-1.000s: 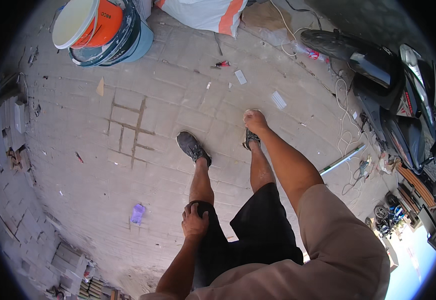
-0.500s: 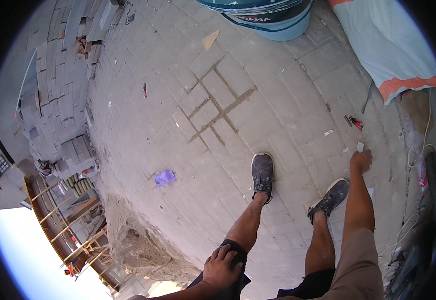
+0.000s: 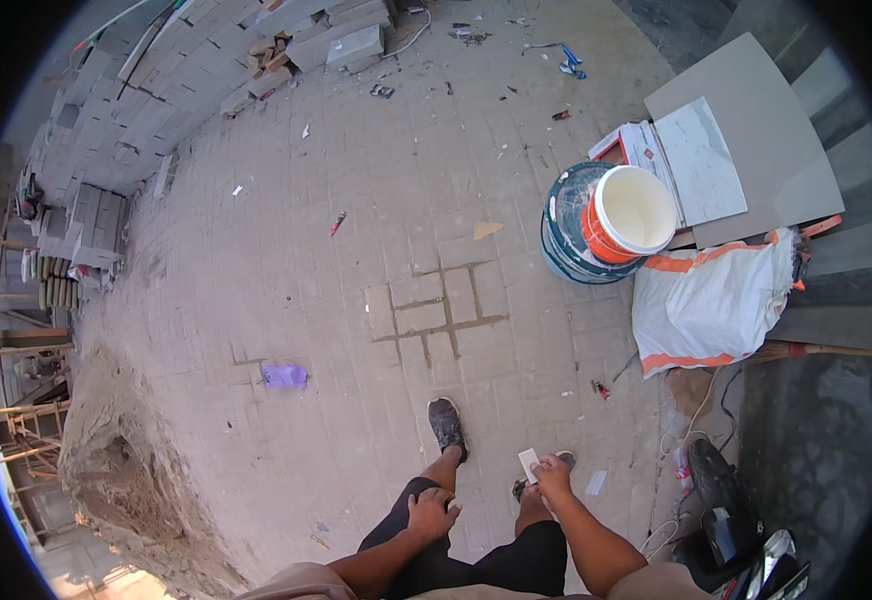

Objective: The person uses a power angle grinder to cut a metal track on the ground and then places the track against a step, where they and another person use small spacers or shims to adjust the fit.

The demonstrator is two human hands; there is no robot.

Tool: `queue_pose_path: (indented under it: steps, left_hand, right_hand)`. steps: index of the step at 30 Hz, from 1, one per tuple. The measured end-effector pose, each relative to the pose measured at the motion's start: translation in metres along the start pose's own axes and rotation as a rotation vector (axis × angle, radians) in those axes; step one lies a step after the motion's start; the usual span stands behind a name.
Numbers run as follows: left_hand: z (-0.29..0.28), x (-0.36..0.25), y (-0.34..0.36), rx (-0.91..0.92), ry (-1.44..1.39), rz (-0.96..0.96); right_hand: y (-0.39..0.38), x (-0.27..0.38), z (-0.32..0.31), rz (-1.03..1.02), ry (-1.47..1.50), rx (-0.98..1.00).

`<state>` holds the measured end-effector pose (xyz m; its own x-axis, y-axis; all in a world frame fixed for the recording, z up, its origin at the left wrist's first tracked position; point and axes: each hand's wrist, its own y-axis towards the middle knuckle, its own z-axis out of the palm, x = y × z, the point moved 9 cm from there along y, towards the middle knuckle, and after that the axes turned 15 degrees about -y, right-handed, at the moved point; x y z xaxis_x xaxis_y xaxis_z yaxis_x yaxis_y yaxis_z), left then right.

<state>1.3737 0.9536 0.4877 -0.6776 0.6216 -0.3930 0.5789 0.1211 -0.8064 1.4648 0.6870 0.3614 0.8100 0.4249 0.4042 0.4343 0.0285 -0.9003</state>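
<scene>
My right hand is closed on a small flat white rectangular piece, held above my right shoe. The piece looks like a card or tile offcut; I cannot tell which. Resting on my left knee is my left hand, fingers lying over the dark shorts and holding nothing. Just right of the held piece, a striped pale sheet lies on the paving. Further up on the right is a small red and dark object, its kind unclear.
An orange-and-white bucket stands on a dark teal bucket. Beside them are a white sack and leaning panels. Purple wrapping lies left, near a dirt heap. Stacked blocks line the far left.
My right hand has come up from near the ground and inward, carrying the white piece. My left hand stays on the knee. The view has shifted, showing the whole buckets and panels.
</scene>
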Motion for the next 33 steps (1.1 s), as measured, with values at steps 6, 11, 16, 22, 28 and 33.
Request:
queue_pose_path:
  steps: [6,11,16,22,28,33]
  left_hand:
    - [-0.103,-0.055,0.000,0.167,-1.590,-0.202]
    - [-0.247,-0.117,-0.010,0.238,-1.829,0.104]
    - [-0.409,-0.138,0.020,-0.032,-1.896,0.244]
    - [-0.580,-0.045,0.059,-0.563,-1.515,0.192]
    - [-0.616,0.091,0.010,-0.923,-1.450,-0.227]
    - [-0.580,0.112,-0.010,-0.944,-1.561,-0.416]
  right_hand:
    - [-0.166,0.228,0.082,-0.268,0.069,0.228]
    - [-0.222,0.380,0.135,-0.520,-0.009,0.321]
    - [-0.201,0.468,0.084,-0.711,-0.339,0.086]
    - [-0.119,0.525,-0.054,-0.595,-0.286,-0.334]
    - [-0.047,0.647,-0.098,-0.428,-0.165,-0.303]
    - [0.006,0.814,-0.065,-0.509,-0.236,-0.278]
